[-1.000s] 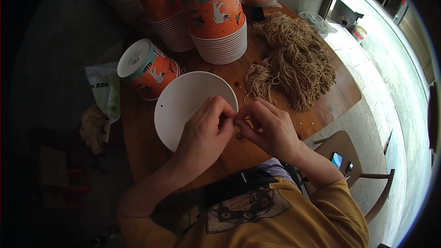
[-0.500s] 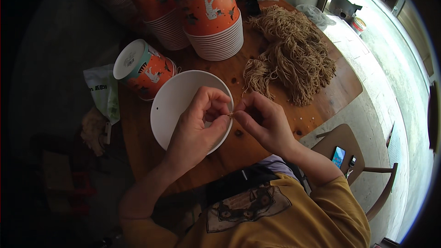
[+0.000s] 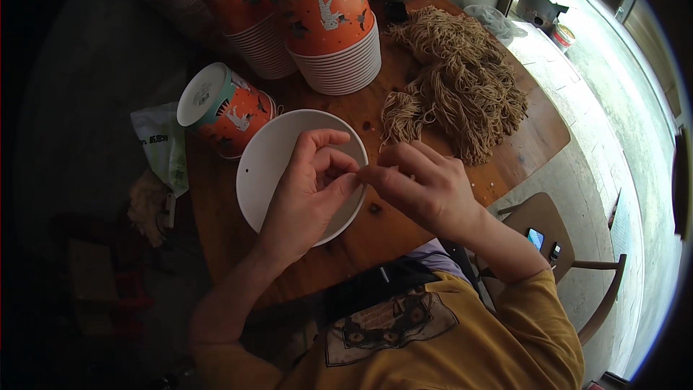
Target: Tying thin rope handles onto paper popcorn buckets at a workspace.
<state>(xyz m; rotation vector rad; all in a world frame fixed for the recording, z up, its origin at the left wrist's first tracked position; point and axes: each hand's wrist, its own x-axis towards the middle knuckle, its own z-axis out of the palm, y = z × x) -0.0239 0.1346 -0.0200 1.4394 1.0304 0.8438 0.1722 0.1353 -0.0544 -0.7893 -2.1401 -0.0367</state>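
A white round paper bucket (image 3: 263,166), seen from above, stands on the wooden table (image 3: 520,152) with a small hole in its left wall. My left hand (image 3: 307,198) hovers over its right half, thumb and forefinger pinched. My right hand (image 3: 426,184) meets it fingertip to fingertip at the bucket's right rim. Between the fingertips is a short piece of tan string (image 3: 362,173), mostly hidden. A big pile of the same tan string (image 3: 462,87) lies just beyond my right hand.
An orange lidded bucket (image 3: 224,108) lies on its side left of the white one. Two stacks of orange buckets (image 3: 328,22) stand at the back. A plastic bag (image 3: 162,148) hangs off the table's left edge. A wooden chair (image 3: 548,238) holds a small device.
Both hands stay pinched together at the white bucket's right rim. The left hand's fingers have curled up a little higher, and the view has shifted slightly.
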